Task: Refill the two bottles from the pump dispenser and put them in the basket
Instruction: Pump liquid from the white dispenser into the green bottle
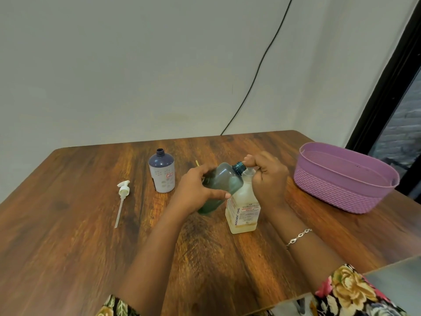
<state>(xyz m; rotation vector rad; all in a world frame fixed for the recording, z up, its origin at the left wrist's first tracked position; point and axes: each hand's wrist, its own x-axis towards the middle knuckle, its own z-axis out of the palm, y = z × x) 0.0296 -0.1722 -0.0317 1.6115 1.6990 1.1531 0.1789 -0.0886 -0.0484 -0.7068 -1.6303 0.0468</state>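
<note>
The left hand (198,190) wraps its fingers and thumb round the belly of a translucent teal plastic bottle (222,185). The bottle is held off the desk, tilted so its ribbed, uncapped neck points up and to the right. That neck sits just beside the top of a pale, cloudy square-shouldered dispenser bottle with a red-and-black printed label (242,213), which stands upright near the middle of the wooden desk (68,224). The right hand (267,176) is curled at this bottle's neck, thumb and forefinger pressed together just above the teal mouth; whether they pinch anything cannot be told. A silver chain bracelet (298,236) lies on that wrist. To the left, toward the far edge, a smooth dark-blue round bottle with a white flowered sleeve (162,173) stands open-mouthed, apart from the hands. Further toward the left edge the white pump head with its long thin dip tube (122,197) lies flat on the grain. A lilac oval plastic basket with rope-textured lower wall (330,190) sits by the right edge near the far corner. Bare wood separates it from the right hand, and the near half of the desk holds only the forearms.
</note>
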